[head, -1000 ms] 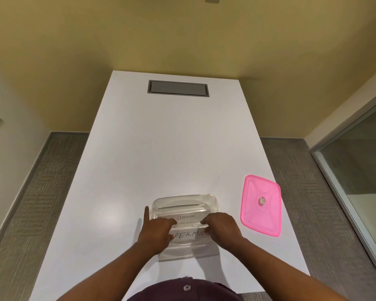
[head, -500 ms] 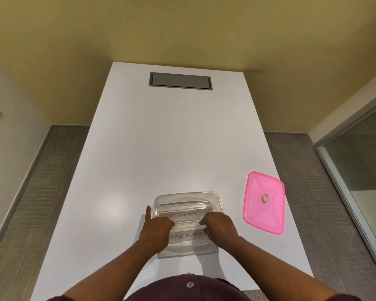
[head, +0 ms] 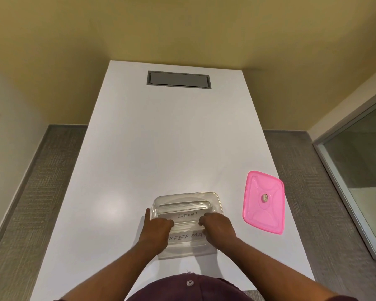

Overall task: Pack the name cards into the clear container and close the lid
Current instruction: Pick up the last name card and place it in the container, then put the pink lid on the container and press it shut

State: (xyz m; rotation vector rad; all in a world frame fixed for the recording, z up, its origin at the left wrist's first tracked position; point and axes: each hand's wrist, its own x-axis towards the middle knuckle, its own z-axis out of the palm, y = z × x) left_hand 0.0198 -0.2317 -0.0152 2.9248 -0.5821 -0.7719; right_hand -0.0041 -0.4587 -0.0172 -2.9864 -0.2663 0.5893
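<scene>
A clear rectangular container (head: 213, 197) sits on the white table near me. Inside it lie folded white name cards: one reads ELEPHANT (head: 187, 215), a nearer one reads SUPERMAN (head: 186, 236). My left hand (head: 155, 230) and my right hand (head: 218, 228) are both inside the container, fingers curled onto a card between the two labelled ones. My left index finger points up along the container's left outer wall. The pink lid (head: 264, 199) lies flat on the table to the right, apart from the container.
The white table (head: 150, 148) stretches away from me, with a grey recessed cable hatch (head: 178, 79) at its far end. Grey carpet lies on both sides. A glass partition (head: 360, 161) stands at the right. The lid rests close to the table's right edge.
Both hands stay on the cards in the container with only slight shifts. The view has tilted a little, and the ELEPHANT card shows more plainly.
</scene>
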